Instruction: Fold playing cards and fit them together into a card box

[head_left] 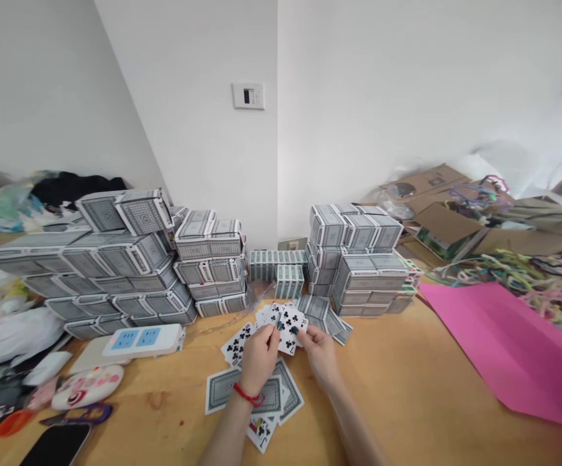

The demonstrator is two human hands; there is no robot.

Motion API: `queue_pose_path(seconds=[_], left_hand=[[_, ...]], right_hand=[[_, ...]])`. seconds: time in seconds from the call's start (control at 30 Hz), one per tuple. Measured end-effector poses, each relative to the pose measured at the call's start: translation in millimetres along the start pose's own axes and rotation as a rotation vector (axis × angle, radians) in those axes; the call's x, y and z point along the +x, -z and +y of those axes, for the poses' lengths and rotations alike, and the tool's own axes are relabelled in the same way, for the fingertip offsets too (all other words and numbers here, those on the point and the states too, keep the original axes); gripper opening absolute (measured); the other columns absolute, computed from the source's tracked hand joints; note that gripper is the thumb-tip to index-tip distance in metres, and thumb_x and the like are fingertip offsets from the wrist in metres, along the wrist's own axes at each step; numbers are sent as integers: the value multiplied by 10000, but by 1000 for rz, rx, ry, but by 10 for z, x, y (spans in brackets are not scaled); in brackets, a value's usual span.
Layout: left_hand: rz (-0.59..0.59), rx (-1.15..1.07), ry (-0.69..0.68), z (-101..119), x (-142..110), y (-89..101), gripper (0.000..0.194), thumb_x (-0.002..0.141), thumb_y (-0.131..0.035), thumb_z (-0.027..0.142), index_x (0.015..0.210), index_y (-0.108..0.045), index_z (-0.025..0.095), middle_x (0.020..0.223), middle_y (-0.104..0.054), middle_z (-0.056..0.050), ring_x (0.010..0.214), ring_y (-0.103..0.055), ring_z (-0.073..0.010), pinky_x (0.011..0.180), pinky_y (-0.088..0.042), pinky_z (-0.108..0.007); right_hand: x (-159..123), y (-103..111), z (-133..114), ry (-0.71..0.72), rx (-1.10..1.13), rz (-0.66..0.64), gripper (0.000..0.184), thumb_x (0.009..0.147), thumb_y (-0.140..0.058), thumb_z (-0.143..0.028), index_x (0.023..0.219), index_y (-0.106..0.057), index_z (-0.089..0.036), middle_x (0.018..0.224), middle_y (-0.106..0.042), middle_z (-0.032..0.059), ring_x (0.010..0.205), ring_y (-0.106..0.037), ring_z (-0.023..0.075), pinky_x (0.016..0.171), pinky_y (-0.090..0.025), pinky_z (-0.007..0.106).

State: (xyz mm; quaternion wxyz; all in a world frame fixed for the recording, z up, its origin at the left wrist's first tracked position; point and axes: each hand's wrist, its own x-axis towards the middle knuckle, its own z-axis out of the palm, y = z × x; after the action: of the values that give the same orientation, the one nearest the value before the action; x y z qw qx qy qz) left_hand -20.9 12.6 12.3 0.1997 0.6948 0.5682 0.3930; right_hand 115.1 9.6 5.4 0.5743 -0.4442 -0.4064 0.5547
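My left hand (260, 355), with a red cord bracelet on its wrist, is closed on the left side of a few face-up playing cards (289, 323). My right hand (320, 353) pinches the right side of the same cards. Clubs show on the front ones, a seven among them. More face-up club cards (237, 344) fan out left of and behind my hands. Face-down cards with grey patterned backs (222, 388) lie beneath my left wrist, and a jack (262, 430) shows below them. Another face-down group (317, 310) lies behind my right hand.
Stacked blocks made of grey cards stand left (130, 259) and right (358, 259), with smaller green-patterned blocks (277, 264) between. At left are a power strip (145, 340), scissors (84, 414) and a phone (57, 445). Pink paper (508, 356), tangled yarn (513, 278) and cardboard boxes (445, 220) lie right.
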Motion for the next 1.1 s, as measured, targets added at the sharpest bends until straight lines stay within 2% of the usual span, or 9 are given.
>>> queue_pose_path(seconds=[0.1, 0.2, 0.37, 0.63, 0.83, 0.93, 1.03, 1.1], left_hand=[[-43, -143, 12, 13, 25, 55, 284, 777, -402, 313, 526, -365, 185, 525, -400, 30, 513, -387, -105, 501, -276, -219], [-89, -284, 85, 4, 48, 74, 258, 764, -407, 340, 559, -386, 184, 525, -397, 38, 507, -387, -104, 492, -288, -214], [-115, -272, 128, -40, 64, 48, 299, 740, -427, 355, 517, -320, 186, 479, -311, 59, 476, -325, -90, 471, -249, -209], [-117, -288, 132, 2, 63, 33, 312, 756, -405, 370, 523, -313, 184, 495, -326, 52, 496, -326, -91, 484, -255, -211], [-239, -519, 225, -26, 94, 68, 368, 716, -458, 409, 477, -306, 174, 472, -287, 58, 469, -300, -76, 454, -254, -204], [-246, -643, 252, -37, 108, 119, 303, 706, -488, 391, 528, -409, 158, 515, -386, 44, 497, -375, -83, 470, -304, -198], [-238, -721, 282, -43, 117, 153, 245, 706, -498, 385, 669, -518, 143, 635, -522, 0, 569, -470, -111, 519, -368, -214], [-243, -713, 289, -49, 120, 151, 250, 698, -510, 384, 684, -531, 135, 630, -533, -8, 559, -477, -112, 517, -374, -217]], right_hand=[[10, 3, 14, -32, 16, -17, 299, 622, -638, -431, 677, -604, -139, 604, -604, 8, 526, -484, 120, 535, -383, 233], [15, 12, 20, -59, 11, -52, 324, 590, -658, -448, 675, -613, -139, 613, -612, 15, 540, -505, 136, 538, -395, 243], [-5, 13, -21, -89, 15, -102, 296, 588, -670, -427, 622, -600, -142, 546, -593, -6, 499, -488, 117, 507, -373, 222], [1, 11, -38, -108, 58, -102, 262, 582, -686, -391, 594, -607, -142, 519, -591, -15, 480, -493, 106, 490, -374, 212], [7, 60, -29, -154, 74, -97, 331, 549, -700, -423, 725, -664, -146, 634, -654, 31, 561, -562, 154, 568, -432, 265], [19, 84, -12, -156, 96, -98, 335, 556, -701, -412, 755, -669, -143, 661, -663, 43, 575, -571, 159, 599, -442, 287], [27, 94, -5, -155, 90, -84, 342, 551, -705, -407, 754, -670, -134, 654, -663, 47, 568, -568, 158, 590, -440, 287], [26, 93, -10, -151, 75, -88, 326, 558, -701, -407, 734, -668, -135, 640, -660, 42, 568, -567, 154, 576, -434, 274]])
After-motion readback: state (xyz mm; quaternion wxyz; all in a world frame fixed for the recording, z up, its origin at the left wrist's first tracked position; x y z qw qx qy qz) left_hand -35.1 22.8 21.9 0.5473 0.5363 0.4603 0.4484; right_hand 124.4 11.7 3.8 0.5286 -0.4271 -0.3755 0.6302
